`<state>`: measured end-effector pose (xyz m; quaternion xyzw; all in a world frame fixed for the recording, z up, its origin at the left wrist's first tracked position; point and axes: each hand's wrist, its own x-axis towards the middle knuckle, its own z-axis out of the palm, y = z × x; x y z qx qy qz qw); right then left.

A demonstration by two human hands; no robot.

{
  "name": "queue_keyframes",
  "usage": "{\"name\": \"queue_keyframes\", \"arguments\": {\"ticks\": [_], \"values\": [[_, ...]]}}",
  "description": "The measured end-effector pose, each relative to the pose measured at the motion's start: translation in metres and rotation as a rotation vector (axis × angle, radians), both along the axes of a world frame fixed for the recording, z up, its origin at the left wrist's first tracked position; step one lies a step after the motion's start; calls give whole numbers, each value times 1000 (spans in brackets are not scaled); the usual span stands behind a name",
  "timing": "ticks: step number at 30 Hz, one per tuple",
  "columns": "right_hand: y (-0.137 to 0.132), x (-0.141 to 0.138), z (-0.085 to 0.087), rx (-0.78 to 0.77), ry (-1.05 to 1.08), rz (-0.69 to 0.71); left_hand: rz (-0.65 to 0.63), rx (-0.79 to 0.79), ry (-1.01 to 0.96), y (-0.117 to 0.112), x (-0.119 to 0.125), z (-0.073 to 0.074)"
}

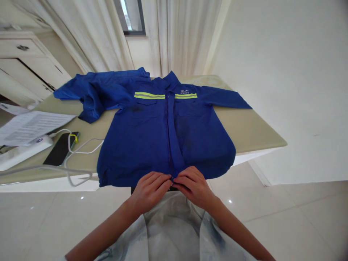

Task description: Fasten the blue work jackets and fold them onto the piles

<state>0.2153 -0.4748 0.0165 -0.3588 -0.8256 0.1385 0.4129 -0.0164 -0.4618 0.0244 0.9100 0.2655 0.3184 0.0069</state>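
Note:
A blue work jacket (138,134) with yellow-green and grey chest stripes lies front up on the table, its collar away from me and its hem hanging slightly over the near edge. Down its middle runs the zipper (168,134), beside a loose front flap. At the bottom of the zipper, my left hand (152,190) pinches the left front edge. My right hand (193,186) pinches the right front edge at the same spot, fingertips almost touching the left ones. The small zipper parts between the fingers are mostly hidden.
More blue cloth (106,85) lies bunched by the jacket's left sleeve. On the left are a phone (58,150), a white power strip (25,152), white cables (78,150) and printed papers (32,127). The table (252,130) ends near the white wall (293,72).

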Motion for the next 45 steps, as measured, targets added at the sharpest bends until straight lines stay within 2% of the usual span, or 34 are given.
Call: {"name": "queue_keyframes", "arguments": {"ticks": [3, 5, 8, 11, 12, 14, 17, 21, 26, 31, 38, 42, 45], "values": [[10, 17, 7, -34, -96, 13, -25, -161, 66, 9, -5, 8], [31, 37, 15, -43, -175, -95, -16, -240, 105, 30, -12, 19], [84, 66, 26, -61, -360, -339, 172, -230, 198, 90, -19, 35], [152, 83, 29, -152, -569, -517, 506, -255, 345, 171, -18, 39], [174, 86, 29, -194, -621, -545, 606, -295, 382, 197, -17, 37], [215, 89, 27, -263, -681, -579, 722, -369, 429, 245, -13, 31], [265, 94, 20, -309, -685, -656, 770, -398, 429, 296, -9, 17], [314, 104, 5, -383, -653, -744, 774, -424, 405, 341, -8, -1], [355, 109, -7, -423, -676, -707, 750, -497, 414, 382, -8, -14], [376, 112, -5, -412, -688, -696, 757, -509, 408, 401, -5, -11], [386, 112, -4, -392, -661, -701, 795, -430, 318, 390, 4, -5], [381, 106, 5, -194, -568, -761, 812, -296, 228, 362, 17, 5], [365, 100, 22, -33, -513, -707, 682, -309, 268, 317, 18, 21]]}}
